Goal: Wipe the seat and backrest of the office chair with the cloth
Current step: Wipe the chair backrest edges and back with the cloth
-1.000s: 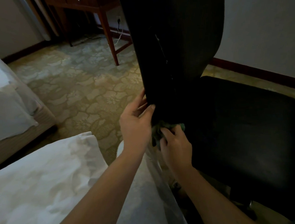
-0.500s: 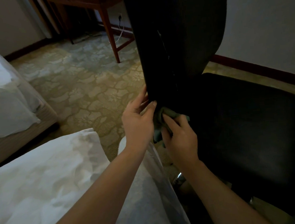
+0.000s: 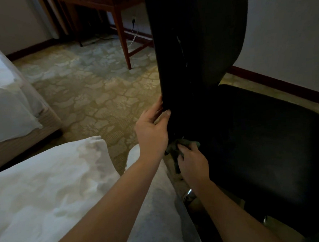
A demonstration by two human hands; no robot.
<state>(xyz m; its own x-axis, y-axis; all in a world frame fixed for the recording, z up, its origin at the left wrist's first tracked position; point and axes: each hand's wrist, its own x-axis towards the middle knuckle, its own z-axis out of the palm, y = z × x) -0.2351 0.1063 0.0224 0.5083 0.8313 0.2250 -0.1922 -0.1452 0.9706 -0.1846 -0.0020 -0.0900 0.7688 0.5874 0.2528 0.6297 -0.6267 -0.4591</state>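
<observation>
At the centre of the frame, the left hand [image 3: 152, 132] grips the near edge of the dark backrest [image 3: 197, 51], thumb on the front and fingers curled behind. Just below and to its right, the right hand [image 3: 192, 163] is closed around a bunched green cloth [image 3: 176, 149], pressing it against the backrest's base where it meets the black seat [image 3: 265, 143]. A white bed [image 3: 48, 189] fills the lower left, and a wooden worktop [image 3: 102, 2] stands at the upper left on patterned carpet [image 3: 91, 91].

Cloth [image 3: 181, 147] below backrest [image 3: 198, 55], seat [image 3: 265, 134] right, bed [image 3: 39, 190] left.
</observation>
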